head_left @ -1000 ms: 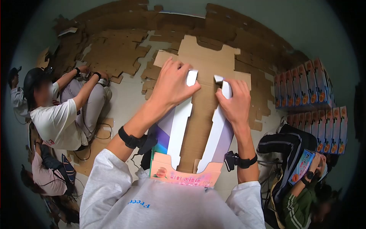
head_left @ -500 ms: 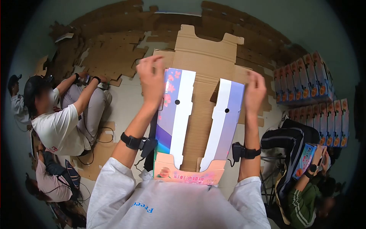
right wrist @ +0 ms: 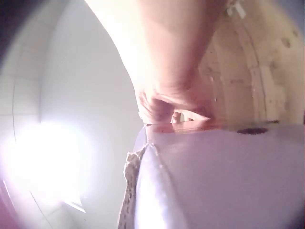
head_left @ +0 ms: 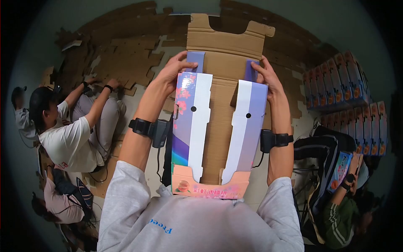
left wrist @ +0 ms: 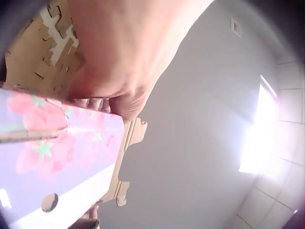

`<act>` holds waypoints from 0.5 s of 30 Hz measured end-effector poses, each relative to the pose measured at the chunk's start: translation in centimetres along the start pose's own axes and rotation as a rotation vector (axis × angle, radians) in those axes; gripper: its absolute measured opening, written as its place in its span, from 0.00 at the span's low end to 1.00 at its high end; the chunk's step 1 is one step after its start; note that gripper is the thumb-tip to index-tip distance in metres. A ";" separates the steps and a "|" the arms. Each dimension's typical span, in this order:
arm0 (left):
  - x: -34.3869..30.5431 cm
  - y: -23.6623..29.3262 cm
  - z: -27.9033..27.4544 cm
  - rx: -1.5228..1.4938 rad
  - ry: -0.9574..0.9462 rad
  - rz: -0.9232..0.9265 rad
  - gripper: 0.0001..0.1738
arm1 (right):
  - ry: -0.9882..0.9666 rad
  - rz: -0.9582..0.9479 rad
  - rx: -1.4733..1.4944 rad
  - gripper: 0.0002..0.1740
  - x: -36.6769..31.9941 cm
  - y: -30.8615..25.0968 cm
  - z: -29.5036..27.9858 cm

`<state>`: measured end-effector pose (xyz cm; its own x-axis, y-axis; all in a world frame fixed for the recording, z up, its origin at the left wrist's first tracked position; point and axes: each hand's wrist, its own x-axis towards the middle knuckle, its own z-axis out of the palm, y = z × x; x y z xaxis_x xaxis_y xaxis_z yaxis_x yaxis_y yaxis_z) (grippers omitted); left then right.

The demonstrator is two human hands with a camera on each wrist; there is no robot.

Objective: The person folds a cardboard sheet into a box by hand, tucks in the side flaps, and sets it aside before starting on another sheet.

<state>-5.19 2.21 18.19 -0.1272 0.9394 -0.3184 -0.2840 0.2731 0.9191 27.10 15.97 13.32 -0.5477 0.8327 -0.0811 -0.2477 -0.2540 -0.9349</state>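
Observation:
A partly folded carton (head_left: 256, 126), purple with pink flowers and white inner strips, stands against the person's front. Its brown end panel (head_left: 226, 42) extends away, unfolded. The left hand (head_left: 173, 72) pinches the left purple side flap (head_left: 195, 61), thumb on the inner face and fingers behind. Opposite it, the right hand (head_left: 270, 80) pinches the right purple flap (head_left: 251, 70) with thumb inside. Both flaps are raised. In the left wrist view the left hand (left wrist: 121, 90) is behind the flowered wall (left wrist: 71, 138); in the right wrist view the purple wall (right wrist: 228, 167) hides most right-hand fingers.
Flattened brown cardboard (head_left: 126, 54) covers the floor beyond. Two rows of finished-looking cartons (head_left: 336, 84) stand at the right. A person in a white shirt (head_left: 69, 143) sits at the left, and another in green (head_left: 348, 218) handles a carton at the lower right.
Both hands let go of the white inner strips, swung outward and moved forward to the side flaps, which are now gripped and turned up. The end panel reaches higher in view.

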 end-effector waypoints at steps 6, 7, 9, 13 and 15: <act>-0.4 -2.1 -1.3 -0.107 0.021 0.193 0.21 | 0.157 -0.096 -0.070 0.21 -4.8 -4.2 6.7; -0.7 -2.5 -1.5 -0.270 -0.022 0.199 0.19 | 0.117 -0.112 -0.079 0.20 -5.1 -3.7 4.7; -1.6 -3.1 -1.8 -0.596 -0.111 0.215 0.18 | 0.117 -0.282 -0.031 0.25 -4.9 -0.7 0.9; -3.9 -2.4 -1.6 -0.423 -0.073 0.152 0.23 | -0.262 -0.212 0.072 0.38 -8.7 -2.5 2.7; -6.3 -1.5 -0.8 -0.200 -0.069 0.174 0.20 | -0.078 -0.193 -0.066 0.32 -10.0 -2.1 3.5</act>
<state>-4.72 -4.30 18.65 -0.1279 0.9823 -0.1365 -0.4459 0.0660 0.8927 30.24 6.45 17.29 -0.5565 0.8213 0.1260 -0.3026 -0.0591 -0.9513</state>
